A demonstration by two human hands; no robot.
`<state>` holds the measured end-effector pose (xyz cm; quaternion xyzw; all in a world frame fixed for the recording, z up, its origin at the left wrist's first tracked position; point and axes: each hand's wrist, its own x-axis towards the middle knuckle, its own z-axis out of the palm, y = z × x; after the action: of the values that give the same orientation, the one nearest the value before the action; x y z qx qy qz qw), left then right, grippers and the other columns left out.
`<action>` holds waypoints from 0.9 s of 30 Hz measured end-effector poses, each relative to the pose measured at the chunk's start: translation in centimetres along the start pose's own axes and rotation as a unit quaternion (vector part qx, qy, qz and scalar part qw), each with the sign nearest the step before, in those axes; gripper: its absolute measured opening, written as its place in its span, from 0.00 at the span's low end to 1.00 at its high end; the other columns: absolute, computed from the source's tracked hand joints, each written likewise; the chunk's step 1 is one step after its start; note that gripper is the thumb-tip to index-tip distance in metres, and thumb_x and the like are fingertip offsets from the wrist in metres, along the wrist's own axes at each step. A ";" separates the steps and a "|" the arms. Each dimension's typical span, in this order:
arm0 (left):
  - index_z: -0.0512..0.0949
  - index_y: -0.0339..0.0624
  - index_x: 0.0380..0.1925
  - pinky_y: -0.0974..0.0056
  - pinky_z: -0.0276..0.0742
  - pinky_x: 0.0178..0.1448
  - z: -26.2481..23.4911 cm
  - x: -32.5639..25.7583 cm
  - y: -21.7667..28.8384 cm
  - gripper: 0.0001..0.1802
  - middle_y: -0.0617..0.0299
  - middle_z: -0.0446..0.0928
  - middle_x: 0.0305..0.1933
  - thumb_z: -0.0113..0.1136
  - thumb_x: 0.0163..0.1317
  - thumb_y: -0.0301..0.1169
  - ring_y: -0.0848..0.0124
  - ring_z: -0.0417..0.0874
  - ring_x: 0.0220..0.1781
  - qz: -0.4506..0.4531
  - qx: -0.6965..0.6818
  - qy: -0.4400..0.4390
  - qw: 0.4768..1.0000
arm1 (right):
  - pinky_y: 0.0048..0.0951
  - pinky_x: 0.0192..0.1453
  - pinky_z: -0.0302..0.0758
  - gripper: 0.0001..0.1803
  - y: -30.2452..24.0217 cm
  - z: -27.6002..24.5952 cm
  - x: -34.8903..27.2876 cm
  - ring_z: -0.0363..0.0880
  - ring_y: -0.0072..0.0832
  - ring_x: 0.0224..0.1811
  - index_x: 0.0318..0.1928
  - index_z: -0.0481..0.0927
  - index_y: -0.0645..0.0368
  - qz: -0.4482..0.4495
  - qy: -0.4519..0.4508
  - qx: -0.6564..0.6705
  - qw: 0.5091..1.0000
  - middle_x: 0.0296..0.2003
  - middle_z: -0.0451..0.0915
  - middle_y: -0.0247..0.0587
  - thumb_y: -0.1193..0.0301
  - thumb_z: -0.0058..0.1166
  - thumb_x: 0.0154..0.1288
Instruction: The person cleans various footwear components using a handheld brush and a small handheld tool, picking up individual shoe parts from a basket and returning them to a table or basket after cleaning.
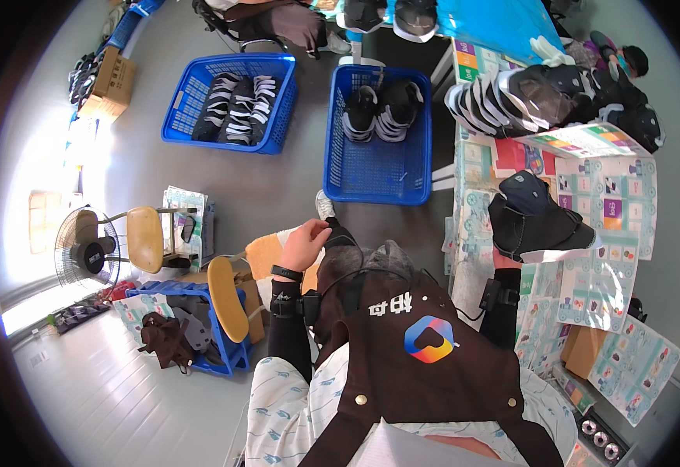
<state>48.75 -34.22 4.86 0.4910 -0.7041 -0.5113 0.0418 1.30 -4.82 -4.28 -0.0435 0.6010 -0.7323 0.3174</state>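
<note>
My right hand (506, 261) is at the table's near edge, mostly hidden under a black shoe upper (541, 222) with a dark navy part and a white lower edge. It grips the upper from below. Over my lap, near my left knee, my left hand (304, 247) is closed, thumb and fingertips pressed together. Whatever it may hold is too small to make out. Behind the held upper, a row of black and white shoe uppers (503, 101) lies stacked on the table.
Two blue baskets (338, 156) (172, 117) with black and white uppers stand on the floor ahead. Printed cardboard sheets (600, 272) cover the table at right. At left are a fan (88, 253), wooden-seated chairs (228, 300) and a blue crate (238, 356). Another person (285, 27) sits beyond.
</note>
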 end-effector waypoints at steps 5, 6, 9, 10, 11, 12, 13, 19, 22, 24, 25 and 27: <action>0.80 0.36 0.51 0.64 0.80 0.52 -3.7 4.4 -4.9 0.17 0.55 0.86 0.40 0.61 0.71 0.37 0.69 0.87 0.44 -0.012 -0.066 0.012 0.998 | 0.43 0.69 0.74 0.25 -0.3 4.2 1.7 0.77 0.35 0.65 0.68 0.73 0.49 0.006 0.020 -0.017 1.000 0.65 0.77 0.36 0.65 0.57 0.71; 0.81 0.36 0.51 0.64 0.81 0.52 -4.5 5.5 -6.0 0.17 0.55 0.87 0.41 0.61 0.70 0.37 0.70 0.87 0.44 -0.027 -0.072 0.009 0.997 | 0.43 0.69 0.74 0.25 -0.3 5.3 2.2 0.77 0.35 0.65 0.68 0.73 0.49 0.009 0.025 -0.023 0.999 0.65 0.77 0.36 0.65 0.57 0.71; 0.83 0.41 0.48 0.60 0.81 0.52 -7.3 9.9 -9.1 0.17 0.54 0.87 0.40 0.63 0.68 0.42 0.62 0.88 0.44 -0.040 -0.073 0.017 0.996 | 0.43 0.69 0.74 0.25 -0.4 8.7 3.2 0.77 0.35 0.65 0.68 0.73 0.49 0.019 0.046 -0.041 0.998 0.65 0.77 0.36 0.66 0.57 0.71; 0.83 0.41 0.47 0.58 0.81 0.52 -8.5 12.1 -9.2 0.17 0.52 0.87 0.41 0.63 0.67 0.42 0.59 0.88 0.44 -0.031 -0.078 0.006 0.996 | 0.43 0.69 0.74 0.25 -0.7 9.0 3.1 0.77 0.35 0.65 0.68 0.73 0.49 0.016 0.066 -0.048 0.997 0.65 0.77 0.36 0.66 0.57 0.71; 0.83 0.41 0.47 0.58 0.81 0.52 -9.6 14.2 -10.3 0.17 0.52 0.87 0.41 0.63 0.67 0.42 0.59 0.88 0.44 -0.035 -0.090 0.005 0.995 | 0.43 0.69 0.74 0.25 -0.9 10.1 3.4 0.77 0.35 0.65 0.68 0.72 0.49 0.018 0.078 -0.054 0.995 0.65 0.77 0.36 0.66 0.57 0.71; 0.83 0.40 0.48 0.60 0.81 0.52 -10.6 15.9 -11.8 0.17 0.53 0.87 0.41 0.63 0.68 0.41 0.61 0.89 0.44 -0.051 -0.071 0.006 0.996 | 0.43 0.69 0.74 0.25 -1.2 11.3 3.6 0.77 0.35 0.65 0.68 0.72 0.49 0.022 0.089 -0.061 0.994 0.64 0.77 0.36 0.66 0.57 0.71; 0.82 0.38 0.49 0.61 0.81 0.52 -11.6 17.3 -12.8 0.18 0.54 0.87 0.40 0.62 0.68 0.41 0.63 0.89 0.44 -0.067 -0.053 0.006 0.996 | 0.43 0.68 0.74 0.26 -1.7 12.7 3.8 0.77 0.35 0.65 0.68 0.72 0.49 0.026 0.101 -0.070 0.992 0.64 0.77 0.36 0.66 0.57 0.71; 0.82 0.39 0.46 0.58 0.82 0.52 -18.6 23.0 -19.0 0.16 0.50 0.87 0.41 0.63 0.66 0.39 0.56 0.89 0.46 -0.123 -0.097 0.045 0.987 | 0.43 0.68 0.75 0.26 -3.7 23.5 6.3 0.77 0.35 0.65 0.68 0.72 0.49 0.040 0.151 -0.115 0.981 0.64 0.77 0.36 0.66 0.57 0.71; 0.82 0.38 0.44 0.57 0.82 0.52 -20.8 23.6 -23.7 0.15 0.49 0.86 0.40 0.62 0.67 0.38 0.54 0.88 0.46 -0.166 -0.101 0.071 0.978 | 0.43 0.68 0.75 0.26 -3.5 28.9 8.2 0.77 0.35 0.65 0.68 0.72 0.49 0.045 0.148 -0.141 0.978 0.64 0.77 0.36 0.66 0.57 0.71; 0.82 0.39 0.44 0.56 0.81 0.52 -21.5 23.3 -26.6 0.15 0.49 0.86 0.40 0.62 0.67 0.39 0.53 0.88 0.46 -0.195 -0.086 0.085 0.973 | 0.43 0.68 0.75 0.26 -3.2 32.0 8.8 0.77 0.34 0.65 0.68 0.72 0.49 0.056 0.158 -0.153 0.974 0.64 0.77 0.36 0.66 0.58 0.71; 0.82 0.39 0.44 0.55 0.81 0.52 -21.6 23.2 -27.7 0.15 0.49 0.86 0.40 0.62 0.67 0.39 0.53 0.87 0.46 -0.213 -0.079 0.088 0.970 | 0.42 0.68 0.75 0.26 -2.6 33.4 9.8 0.77 0.34 0.65 0.68 0.72 0.49 0.063 0.149 -0.159 0.974 0.64 0.77 0.36 0.66 0.58 0.71; 0.82 0.40 0.44 0.54 0.81 0.52 -22.1 23.9 -28.7 0.15 0.49 0.86 0.40 0.62 0.67 0.40 0.52 0.87 0.47 -0.231 -0.085 0.083 0.966 | 0.42 0.68 0.75 0.26 -2.0 34.8 9.4 0.77 0.34 0.65 0.68 0.72 0.49 0.071 0.160 -0.162 0.971 0.64 0.77 0.36 0.67 0.58 0.71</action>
<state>67.48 -66.61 -17.09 0.6758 -0.5195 -0.5224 0.0219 8.45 -39.21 4.11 0.0655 0.7562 -0.5982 0.2569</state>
